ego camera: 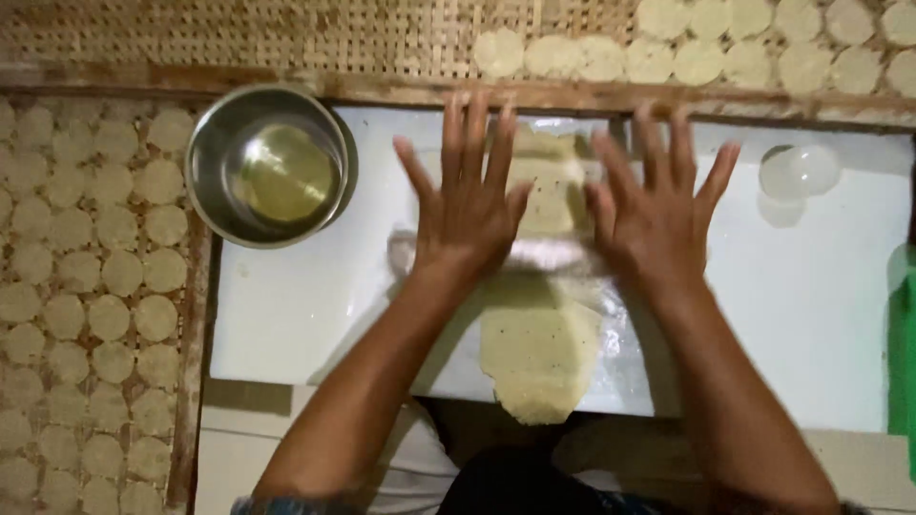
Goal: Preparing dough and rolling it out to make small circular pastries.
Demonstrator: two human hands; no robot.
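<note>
left hand (469, 215) + right hand (656, 215) fingers spread, palms flat on rolling pin (549, 256) over dough sheet (540, 355) | steel bowl (268, 166) left | dough discs (95, 286) on woven trays

Rolling pin (553, 256) mostly hidden — hands blurred; green thing (902, 343) cut off.

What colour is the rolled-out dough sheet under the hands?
Pale yellow with small dark specks, on the dough sheet; head view.

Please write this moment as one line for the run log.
left hand: flat on rolling pin | right hand: flat on pin | dough sheet: under pin | steel bowl: left
</note>
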